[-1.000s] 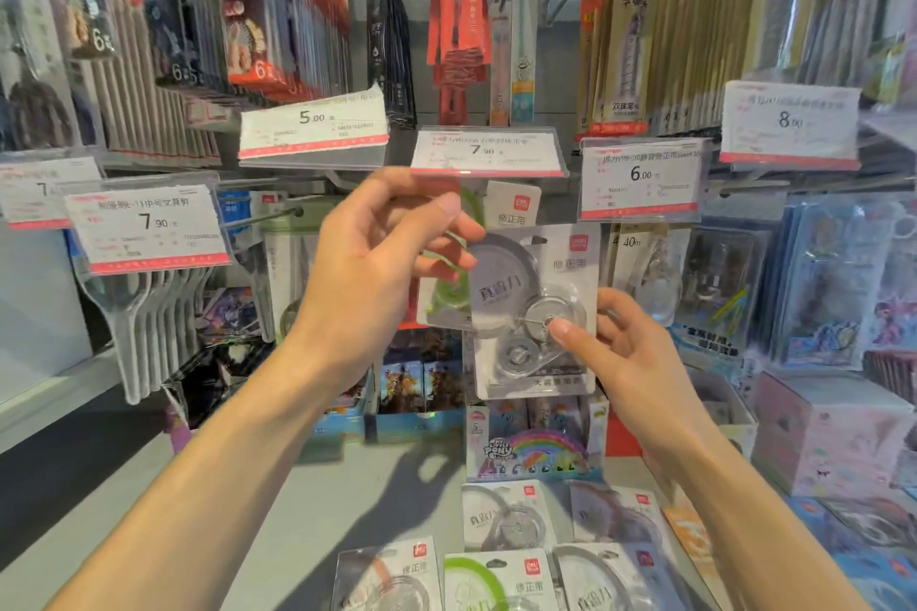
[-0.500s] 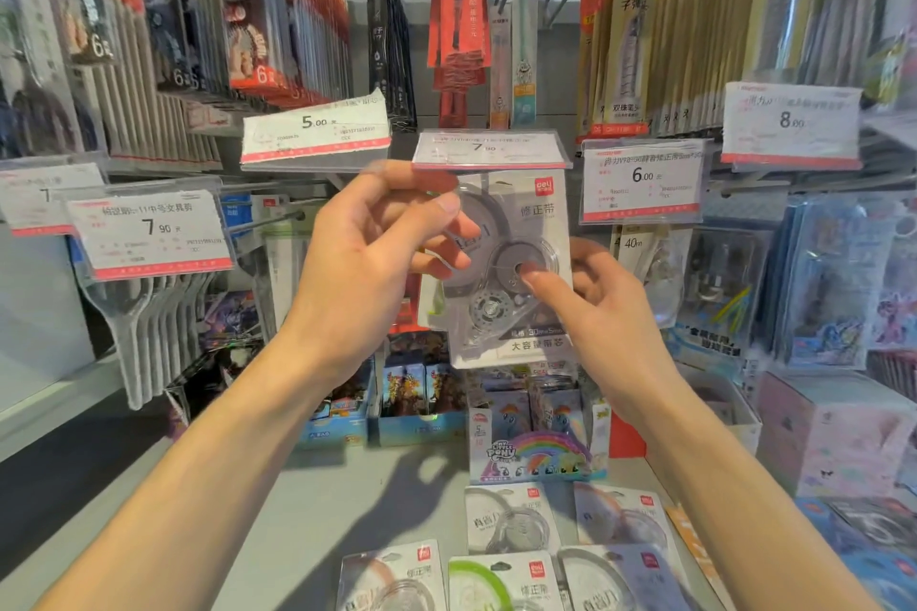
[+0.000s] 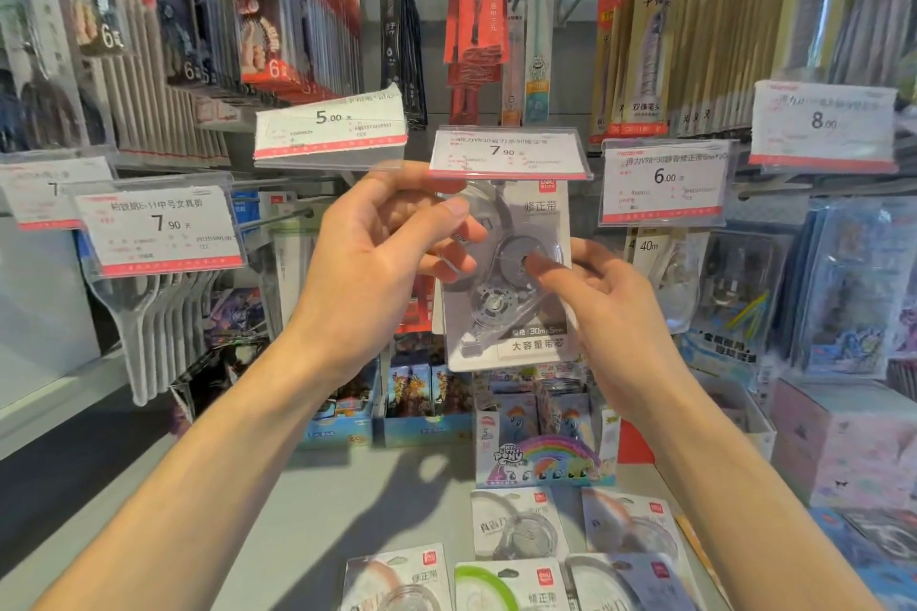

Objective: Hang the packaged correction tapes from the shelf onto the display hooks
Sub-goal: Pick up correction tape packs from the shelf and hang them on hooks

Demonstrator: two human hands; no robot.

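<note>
Clear plastic covered the correction tape pack (image 3: 511,293) that we held up in the middle of the view, right under the 7.90 price tag (image 3: 507,153). The top of the pack was tucked behind that tag, so we could not tell if it sat on a hook. Our left hand (image 3: 377,263) was at the upper left side of the pack, with the fingers curled and the thumb and fingertips touching its edge. Our right hand (image 3: 603,308) was at the pack's right side, with one fingertip (image 3: 538,265) pressed on the grey wheel inside the plastic and the other fingers bent behind the card. The pack hung almost straight, tipped a little. Down on the grey shelf (image 3: 347,501) lay more correction tape packs (image 3: 518,528) flat on their backs, near the bottom edge of the view. One of them had a green ring (image 3: 484,583) on it. Just behind those stood a small box with a rainbow and ponies (image 3: 546,459) on it, and little card boxes (image 3: 426,407) stood to its left. A 5.00 price tag (image 3: 330,127) hung to the upper left of our hands, a 6.00 price tag (image 3: 665,181) hung to the right, and an 8.00 price tag (image 3: 823,124) hung farther right. A second 7.90 tag (image 3: 159,228) hung at the left over a row of clear scissors packs (image 3: 159,308). Red packs (image 3: 476,15) hung high above the middle.
</note>
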